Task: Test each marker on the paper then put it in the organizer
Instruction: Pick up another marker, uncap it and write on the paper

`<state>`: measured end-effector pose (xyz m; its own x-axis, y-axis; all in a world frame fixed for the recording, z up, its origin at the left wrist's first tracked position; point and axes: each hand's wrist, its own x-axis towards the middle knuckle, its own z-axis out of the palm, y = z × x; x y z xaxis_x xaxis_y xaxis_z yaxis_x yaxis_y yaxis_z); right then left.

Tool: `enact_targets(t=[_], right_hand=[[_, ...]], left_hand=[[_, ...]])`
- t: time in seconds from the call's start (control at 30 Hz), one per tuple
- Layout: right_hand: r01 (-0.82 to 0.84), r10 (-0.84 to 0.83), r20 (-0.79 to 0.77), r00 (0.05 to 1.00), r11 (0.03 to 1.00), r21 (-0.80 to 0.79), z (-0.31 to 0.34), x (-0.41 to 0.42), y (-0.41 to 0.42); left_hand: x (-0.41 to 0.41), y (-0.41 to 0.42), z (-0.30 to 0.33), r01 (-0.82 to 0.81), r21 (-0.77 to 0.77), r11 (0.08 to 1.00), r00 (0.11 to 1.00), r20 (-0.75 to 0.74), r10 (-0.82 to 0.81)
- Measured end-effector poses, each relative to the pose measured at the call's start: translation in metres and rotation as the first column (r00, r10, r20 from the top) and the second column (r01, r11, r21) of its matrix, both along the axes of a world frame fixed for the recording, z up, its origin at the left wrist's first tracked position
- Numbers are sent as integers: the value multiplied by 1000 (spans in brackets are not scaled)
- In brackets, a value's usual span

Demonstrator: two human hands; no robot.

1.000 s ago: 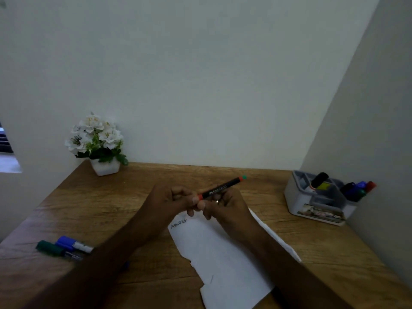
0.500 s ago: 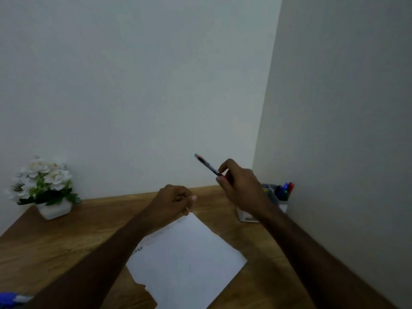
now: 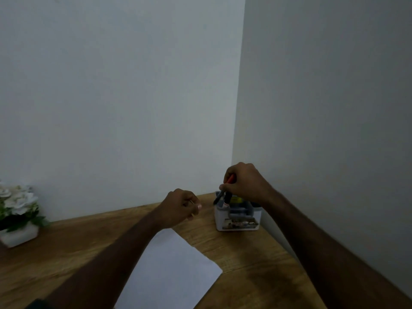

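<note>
Your right hand pinches the marker above the organizer; your left hand hangs clenched, its grip holding nothing visible.

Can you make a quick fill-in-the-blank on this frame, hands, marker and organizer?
1. The marker is held by the ____ hand.
2. That hand is over the ____, which stands in the desk's far right corner.
3. The left hand hovers above the far end of the white ____.
4. At the left edge of the view stands a white pot of ____.

Missing words: right; organizer; paper; flowers
</note>
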<state>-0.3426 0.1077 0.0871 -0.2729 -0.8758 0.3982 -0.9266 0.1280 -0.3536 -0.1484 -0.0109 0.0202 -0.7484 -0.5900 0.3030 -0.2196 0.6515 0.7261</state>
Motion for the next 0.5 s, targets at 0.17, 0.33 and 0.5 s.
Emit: enact_targets(t=[0.17,0.33,0.5], right_hand=[[13,-4,-84,996,994,108,-13,9,-14],[56,-54,44,998,997,-49,-2,1,-8],[87,-88,-22,996,996,-17,8,-6,-3]], left_hand=[[7,-3,0,-5,2,1000,1000,27,5],[12,-5,-2,-6,17,1000,1000,22,6],[8,-6,-3,2,27,1000,1000,22,-3]])
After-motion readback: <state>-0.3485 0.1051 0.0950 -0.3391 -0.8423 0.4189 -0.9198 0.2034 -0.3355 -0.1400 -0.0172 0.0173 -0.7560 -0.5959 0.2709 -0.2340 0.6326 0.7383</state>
